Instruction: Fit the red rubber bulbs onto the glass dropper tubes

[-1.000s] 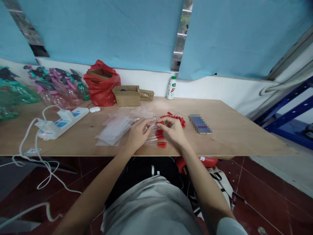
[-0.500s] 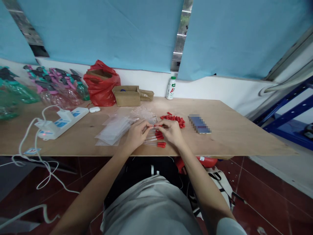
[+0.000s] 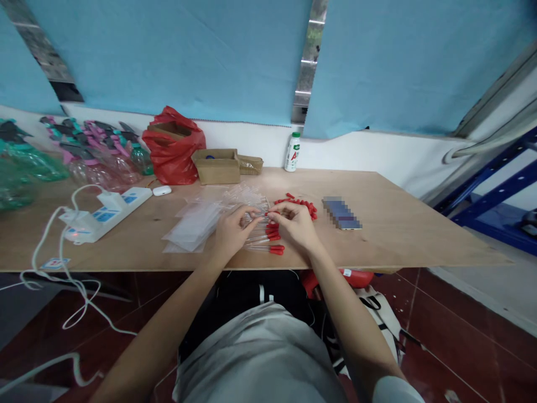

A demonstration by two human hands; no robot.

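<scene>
one batch capped, more loose

the left hand (image 3: 237, 228) has its grip pinched on what looks like a clear tube; the right hand (image 3: 297, 225) pinches a red cap (image 3: 272, 212) near its end, seating unclear. several red-tipped tubes (image 3: 277, 250) on the desk (image 3: 403, 224) look done; loose caps (image 3: 309, 207) and seemingly bare tubes (image 3: 244, 194) beyond the hands seem left.

You have two hands (image 3: 230, 230); one phone (image 3: 342, 213); one white bottle (image 3: 292, 155); one power strip (image 3: 109, 216). Red bulbs (image 3: 277, 250) are many, beyond exact count.
</scene>
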